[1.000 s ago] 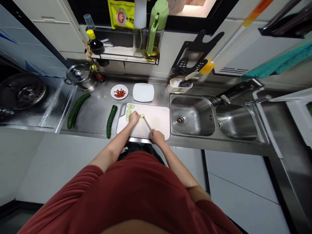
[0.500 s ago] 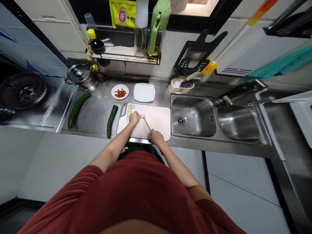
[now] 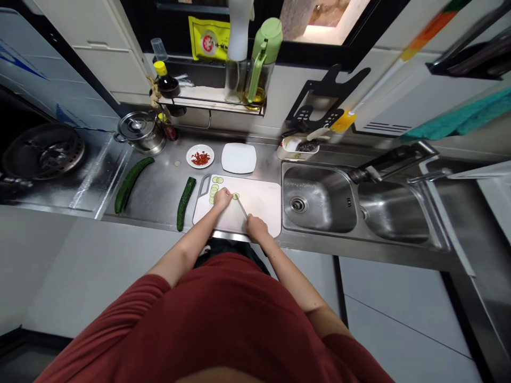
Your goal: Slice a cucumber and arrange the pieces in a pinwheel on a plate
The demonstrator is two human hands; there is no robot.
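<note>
Knife (image 3: 241, 208) sits in your right hand (image 3: 257, 229), which is closed around its handle at the front part of the white cutting board (image 3: 257, 205); the blade slants away from you and to the left. Slightly farther off, your left hand (image 3: 222, 199) is over the board with its fingers drawn in narrow. Its fingertips are just beside a pale green cucumber slice (image 3: 236, 196) at the blade's far end; whether they grip it, you cannot tell from this view. To the left of your left hand, off the board, a bumpy cucumber (image 3: 186, 204) lies on the steel countertop (image 3: 157, 202), and a longer, curved cucumber (image 3: 131, 183) lies farther left. To the right of your right hand is the double-bowl sink (image 3: 319, 213). Just past your left hand, cucumber rounds (image 3: 214, 188) overlap along the board's left side. Beyond the board, ahead of your hands, you have a round white plate (image 3: 189, 155) bearing chopped red pieces (image 3: 200, 158), with a square white plate (image 3: 238, 158) to its right. Farther still, a lidded steel pot (image 3: 147, 143) stands ahead and well left of your left hand.
</note>
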